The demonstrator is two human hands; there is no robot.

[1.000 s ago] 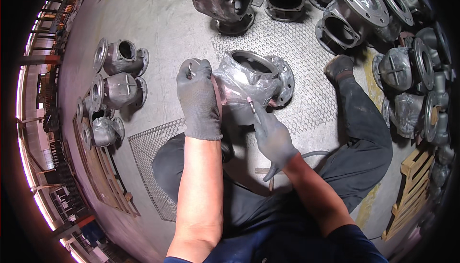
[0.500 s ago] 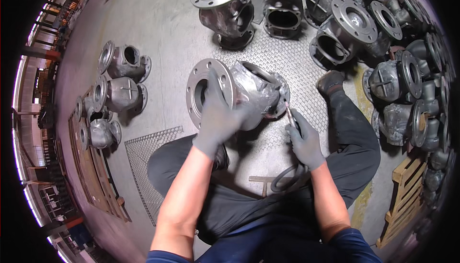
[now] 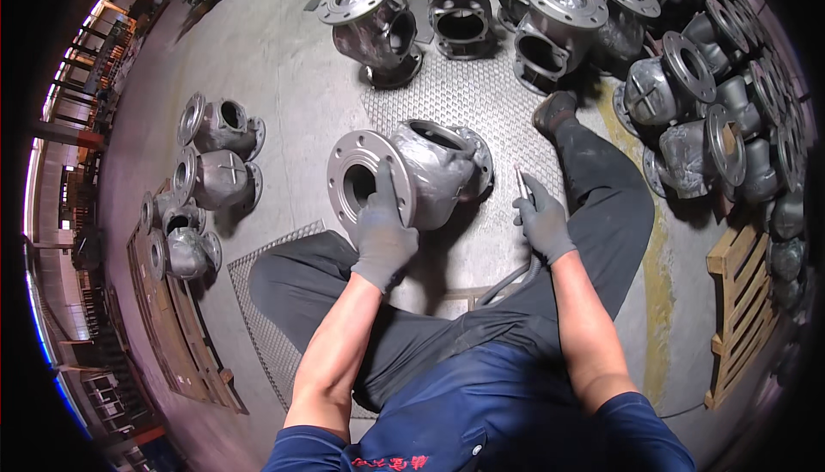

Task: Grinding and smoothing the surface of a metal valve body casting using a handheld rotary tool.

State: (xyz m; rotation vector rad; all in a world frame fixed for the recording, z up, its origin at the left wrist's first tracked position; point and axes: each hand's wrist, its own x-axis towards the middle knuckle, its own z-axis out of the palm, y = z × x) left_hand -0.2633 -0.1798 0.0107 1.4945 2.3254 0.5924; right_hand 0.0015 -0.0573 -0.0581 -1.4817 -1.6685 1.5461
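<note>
A flanged grey metal valve body (image 3: 436, 171) lies on its side on the floor between my legs, its large round flange tilted to the left. My left hand (image 3: 383, 236), in a grey glove, grips the lower right edge of that flange, one finger stretched up along its face. In my right hand (image 3: 545, 224), also gloved, is a slim pencil-shaped air grinder (image 3: 521, 181), its tip pointing up and apart from the casting. A dark hose (image 3: 514, 281) runs from it down toward my lap.
Similar valve bodies (image 3: 375, 33) stand beyond the textured mat (image 3: 447, 89), with many more crowded on the right. Several smaller castings (image 3: 225, 168) sit at the left by a wooden pallet (image 3: 176, 321). Another pallet (image 3: 746, 309) lies at the right, and my legs flank the work.
My right hand has drawn the grinder tip away from the far flange. My left hand has settled lower on the near flange, and the view has shifted.
</note>
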